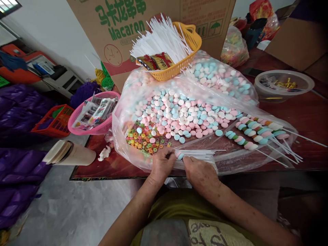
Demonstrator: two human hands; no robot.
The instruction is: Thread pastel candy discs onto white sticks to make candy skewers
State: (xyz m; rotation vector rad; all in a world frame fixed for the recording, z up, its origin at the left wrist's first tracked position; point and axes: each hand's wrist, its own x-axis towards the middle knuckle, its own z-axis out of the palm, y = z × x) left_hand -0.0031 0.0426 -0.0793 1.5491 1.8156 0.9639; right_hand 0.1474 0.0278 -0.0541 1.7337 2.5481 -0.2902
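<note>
Between my two hands, at the table's front edge, are a few pink, white and blue marshmallows (180,155) pressed together in a short row. My right hand (202,173) is closed round their right end; any stick inside it is hidden. On the left end, my left hand (163,164) is pinched with thumb and fingertips together, and what lies in that pinch is hidden. Just behind the right hand lies a bundle of white sticks (205,154). Loose pastel marshmallows (184,112) and small coloured ring candies (146,138) spread beyond the hands on a clear plastic bag (119,136).
Finished-looking marshmallow skewers (252,130) lie at right. A yellow basket (174,70) of white sticks rests on the bag before a cardboard box (115,51). A pink basket (89,130), paper cups (74,152) and a clear tub (269,94) stand around the table (107,167).
</note>
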